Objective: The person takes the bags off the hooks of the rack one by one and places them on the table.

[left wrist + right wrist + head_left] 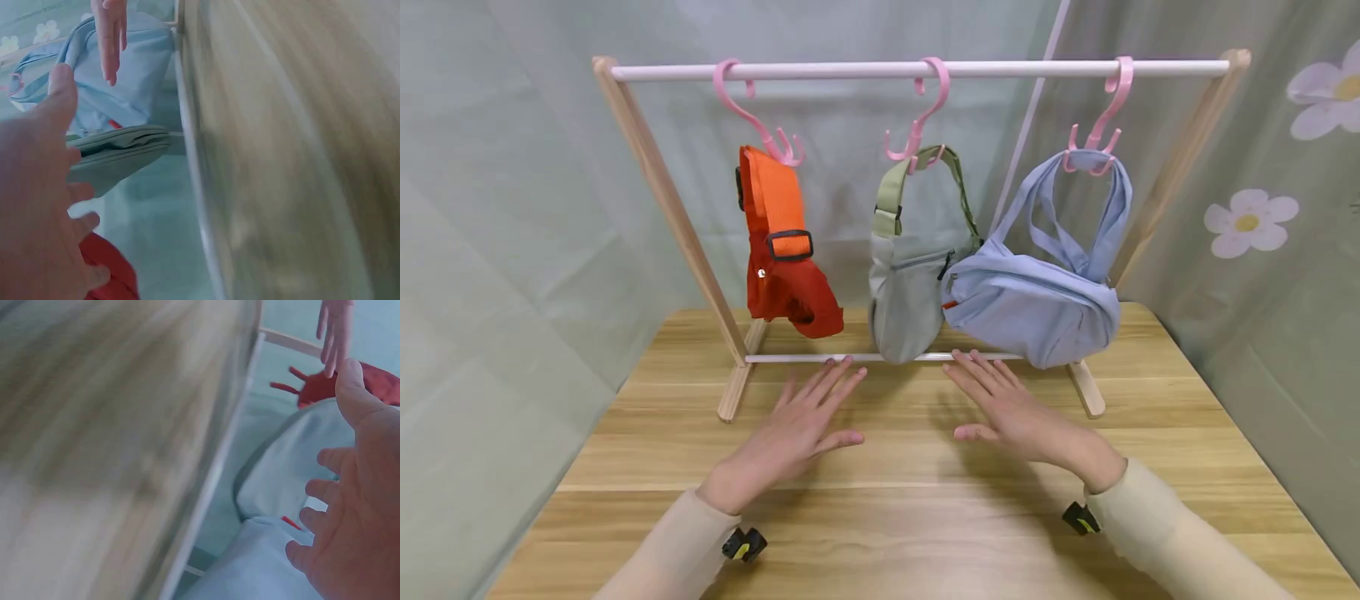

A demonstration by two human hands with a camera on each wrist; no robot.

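Three bags hang in a row from pink hooks on a rack. At left is a red-orange bag [778, 250] with a black buckle; a grey-green bag [906, 292] is in the middle, and a light blue bag [1037, 308] at right. My left hand [797, 429], fingers spread, is in front of the rack, below and nearest the red-orange bag. Between the grey-green and blue bags, lower down, my right hand [1018, 412] has its fingers extended too. Neither hand holds anything. In the left wrist view, the left hand [44, 206] overlaps the red bag [112, 269].
The rack has a white top rod [842, 73], wooden legs [662, 192] and a low white crossbar [805, 358]. It stands on a wood-grain table [887, 525]. Pale curtains [535, 208] surround it, with flower prints at right.
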